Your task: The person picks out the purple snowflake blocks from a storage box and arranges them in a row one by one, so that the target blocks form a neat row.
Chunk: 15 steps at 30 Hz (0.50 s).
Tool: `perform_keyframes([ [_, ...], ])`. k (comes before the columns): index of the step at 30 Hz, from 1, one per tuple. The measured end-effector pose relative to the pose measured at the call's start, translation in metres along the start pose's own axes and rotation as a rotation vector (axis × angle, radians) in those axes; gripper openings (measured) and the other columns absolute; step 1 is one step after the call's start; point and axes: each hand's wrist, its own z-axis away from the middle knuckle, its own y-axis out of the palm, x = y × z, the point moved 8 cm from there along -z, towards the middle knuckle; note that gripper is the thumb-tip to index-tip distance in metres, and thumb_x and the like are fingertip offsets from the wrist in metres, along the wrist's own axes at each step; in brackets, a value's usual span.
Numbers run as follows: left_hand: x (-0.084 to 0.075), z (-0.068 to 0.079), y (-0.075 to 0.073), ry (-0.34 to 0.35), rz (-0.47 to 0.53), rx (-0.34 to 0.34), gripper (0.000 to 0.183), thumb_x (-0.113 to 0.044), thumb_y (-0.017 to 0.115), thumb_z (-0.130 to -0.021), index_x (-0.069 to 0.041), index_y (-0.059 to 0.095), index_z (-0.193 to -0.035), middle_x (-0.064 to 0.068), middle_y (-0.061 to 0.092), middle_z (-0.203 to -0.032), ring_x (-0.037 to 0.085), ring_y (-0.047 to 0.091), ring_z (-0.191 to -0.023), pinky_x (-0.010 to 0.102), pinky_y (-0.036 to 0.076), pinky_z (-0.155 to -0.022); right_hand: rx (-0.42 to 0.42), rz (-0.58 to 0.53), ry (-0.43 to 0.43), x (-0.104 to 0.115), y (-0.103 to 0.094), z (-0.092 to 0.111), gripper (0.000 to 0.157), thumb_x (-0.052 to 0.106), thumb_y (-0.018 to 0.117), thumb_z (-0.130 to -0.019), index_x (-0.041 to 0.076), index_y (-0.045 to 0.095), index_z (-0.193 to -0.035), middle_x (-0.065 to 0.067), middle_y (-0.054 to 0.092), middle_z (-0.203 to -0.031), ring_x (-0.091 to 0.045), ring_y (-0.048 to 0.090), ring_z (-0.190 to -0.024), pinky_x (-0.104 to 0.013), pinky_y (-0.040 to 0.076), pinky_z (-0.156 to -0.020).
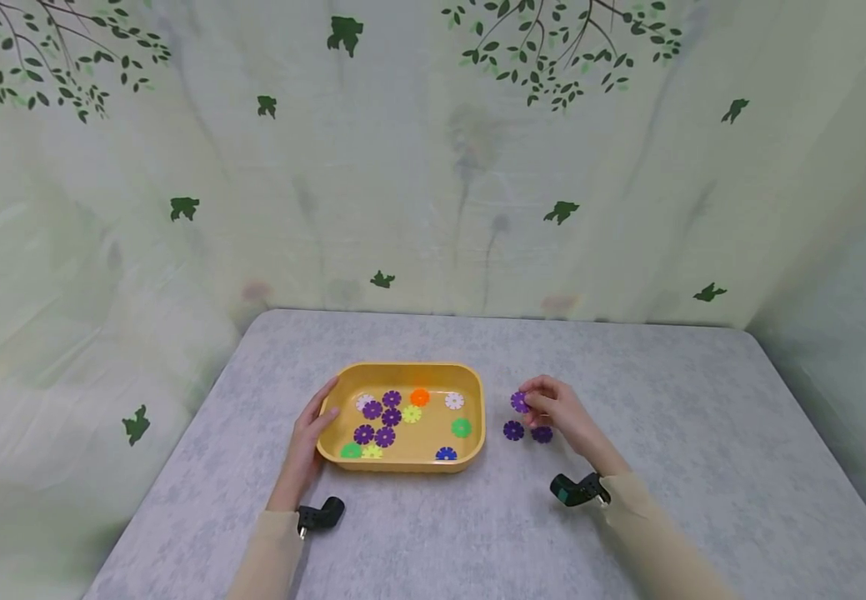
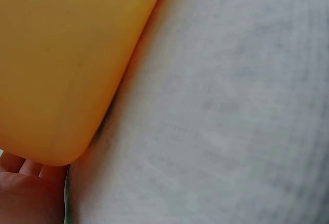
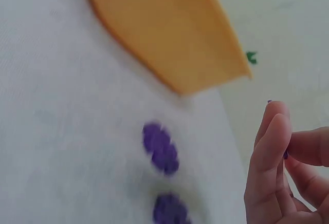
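My left hand (image 1: 307, 437) grips the left side of a yellow plastic tray (image 1: 402, 467), its thumb over the rim and its fingers along the outside wall. Just right of the tray, my right hand (image 1: 563, 414) pinches a purple flower-shaped disc (image 1: 518, 402) between thumb and fingertips, above the table. In the right wrist view the fingers hide most of that disc. Two more purple discs, one left (image 1: 513, 431) and one right (image 1: 542, 435), lie below the hand on the table. Inside the tray are several purple discs (image 1: 384, 437).
The tray also holds an orange disc (image 1: 420, 397), a blue disc (image 1: 446, 453), and white, yellow and green ones. Everything stands on a grey table (image 1: 665, 400). A pale leaf-print curtain (image 1: 417, 183) hangs behind the far edge and along the sides.
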Motion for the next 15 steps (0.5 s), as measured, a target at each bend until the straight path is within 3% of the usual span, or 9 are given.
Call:
perform_keyframes([
  [8, 0.003, -0.001, -0.001, -0.007, -0.003, -0.005, 0.049, -0.020, 0.048, -0.101, -0.021, 0.037, -0.149, -0.005, 0.025, -0.155, 0.013, 0.018, -0.142, 0.031, 0.024, -0.112, -0.122, 0.077, 0.072, -0.030, -0.045, 0.020, 0.023, 0.006, 0.051, -0.097, -0.011, 0.053, -0.112, -0.011, 0.061, -0.085, -0.014, 0.061, -0.063, -0.026, 0.055, -0.058],
  [15, 0.005, -0.002, -0.001, -0.011, 0.014, -0.011, 0.049, -0.019, 0.049, -0.101, -0.020, 0.037, -0.148, -0.004, 0.026, -0.155, 0.015, 0.020, -0.142, 0.031, 0.026, -0.111, -0.185, 0.176, 0.105, -0.045, -0.060, 0.031, 0.019, 0.004, 0.054, -0.095, -0.011, 0.057, -0.107, -0.012, 0.063, -0.081, -0.017, 0.061, -0.059, -0.028, 0.055, -0.053],
])
